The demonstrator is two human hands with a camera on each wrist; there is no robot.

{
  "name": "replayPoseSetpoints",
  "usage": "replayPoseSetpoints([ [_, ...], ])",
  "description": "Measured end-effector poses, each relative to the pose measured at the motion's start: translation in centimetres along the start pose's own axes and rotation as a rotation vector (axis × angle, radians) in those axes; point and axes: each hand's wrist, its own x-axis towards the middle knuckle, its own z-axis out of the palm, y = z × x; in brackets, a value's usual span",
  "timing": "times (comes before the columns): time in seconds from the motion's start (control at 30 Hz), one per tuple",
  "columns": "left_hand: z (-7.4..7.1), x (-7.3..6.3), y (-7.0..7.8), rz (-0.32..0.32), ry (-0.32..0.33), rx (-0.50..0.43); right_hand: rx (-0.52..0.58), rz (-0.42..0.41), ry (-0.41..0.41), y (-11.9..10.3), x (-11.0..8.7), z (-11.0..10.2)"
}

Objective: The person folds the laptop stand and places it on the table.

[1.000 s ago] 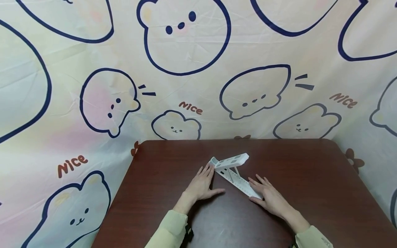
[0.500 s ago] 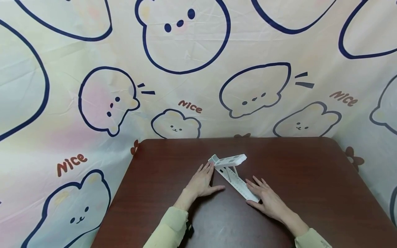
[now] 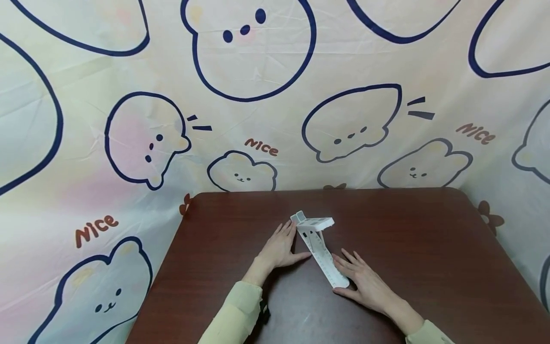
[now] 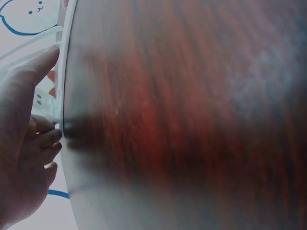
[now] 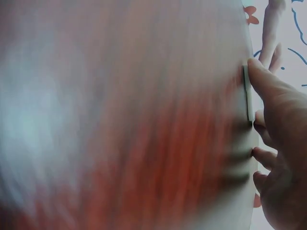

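Note:
A white folding stand [image 3: 323, 262] lies slanted on the table, its long slotted base pointing toward the near right. Its upper panel [image 3: 317, 223] is propped up over the far part. My left hand [image 3: 278, 249] rests flat at the far left end, straight fingertips right at the stand's edge and thumb out toward the base. At the near end, my right hand [image 3: 364, 282] holds the base, the thumb at the front corner and the fingers along the right side. In the right wrist view, the base's end [image 5: 247, 93] shows as a thin strip between thumb and forefinger.
The dark brown table [image 3: 412, 229] has rounded far corners. Behind it hangs a pale cloth [image 3: 283, 119] printed with blue bear outlines.
The stand has turned on the table: its near end swung left and toward me, along with my right hand. My left hand stayed almost in place at the far end.

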Motion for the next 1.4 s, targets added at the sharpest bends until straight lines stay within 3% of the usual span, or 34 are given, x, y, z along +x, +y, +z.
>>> replayPoseSetpoints([
  [0.2,-0.3,-0.3,-0.5,-0.017,0.010,0.017,-0.005,-0.030,-0.001,-0.8,0.6,0.5],
  [0.47,0.4,-0.5,0.5,-0.047,-0.023,0.004,0.047,0.020,-0.051,-1.1,-0.1,0.0],
  [0.67,3.3,-1.1,1.1,-0.029,0.061,-0.044,0.065,0.032,-0.057,-0.9,0.1,-0.6],
  [0.73,3.6,-1.6,1.8,-0.014,0.065,-0.041,0.055,0.022,-0.063,-0.8,0.4,-0.7],
  [0.93,2.1,-3.4,4.4,-0.066,0.012,0.033,0.035,-0.015,-0.102,-0.6,0.8,-0.5],
  [1.4,2.7,-3.0,4.3,-0.060,-0.003,0.130,-0.075,-0.078,-0.082,-1.6,1.1,-0.4],
])
